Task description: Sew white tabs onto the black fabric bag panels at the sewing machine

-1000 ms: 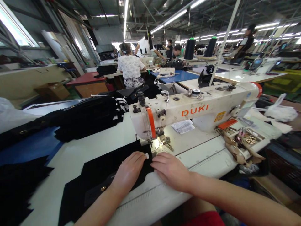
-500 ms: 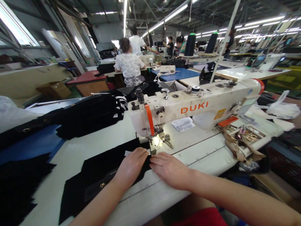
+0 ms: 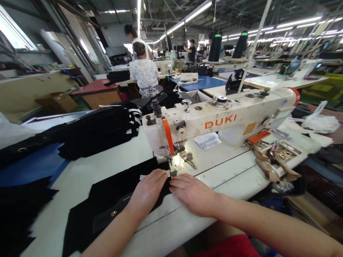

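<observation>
A black fabric piece (image 3: pixel 107 185) lies on the machine bed, its right edge by the needle area of a white sewing machine (image 3: pixel 219 119). My left hand (image 3: pixel 150 188) rests over this edge with its fingers together, gripping the fabric. Fingertips of my right hand (image 3: pixel 189 192) pinch the corner just in front of the presser foot (image 3: pixel 173 159); the exact grip is hidden under the fingers. A white label (image 3: pixel 142 177) shows beside my left fingers. Under my left forearm, a black strap with a gold snap (image 3: pixel 114 213) lies on the fabric.
Black fabric pieces are stacked (image 3: pixel 102 128) behind the bed and at the left (image 3: pixel 24 210). Paper labels (image 3: pixel 207 140) lie under the machine arm. A parts tray (image 3: pixel 288 153) with metal rings and tan straps sits at the right. A co-worker (image 3: pixel 144 73) sits ahead.
The whole view shifts slightly left. Both my hands stay on the fabric by the needle with little movement. In the background, a standing person has moved left behind the seated co-worker.
</observation>
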